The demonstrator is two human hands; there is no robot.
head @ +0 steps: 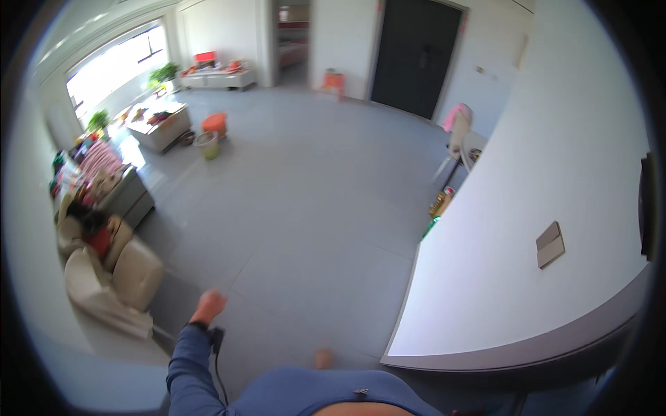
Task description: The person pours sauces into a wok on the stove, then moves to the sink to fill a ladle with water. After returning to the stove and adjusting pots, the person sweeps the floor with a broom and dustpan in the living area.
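My left hand [209, 306] hangs in front of my body at the lower left, loosely curled, with a black band on the wrist and nothing plainly held in it. A dark device with a cable [217, 340] is beside that wrist. My right hand is out of view. Before me spreads a grey floor [312, 182]. Part of a foot [323, 359] shows, blurred, below my blue top [333, 387]. The nearest furniture to my left hand is a beige padded chair [136, 273].
At left are a sofa [127, 200] piled with cloth and a low table [166, 132]. An orange stool [215, 124] and a waste bin [208, 146] stand beyond. A white wall [484, 260] with a switch plate [550, 245] borders the right; a dark door [416, 57] is at the back.
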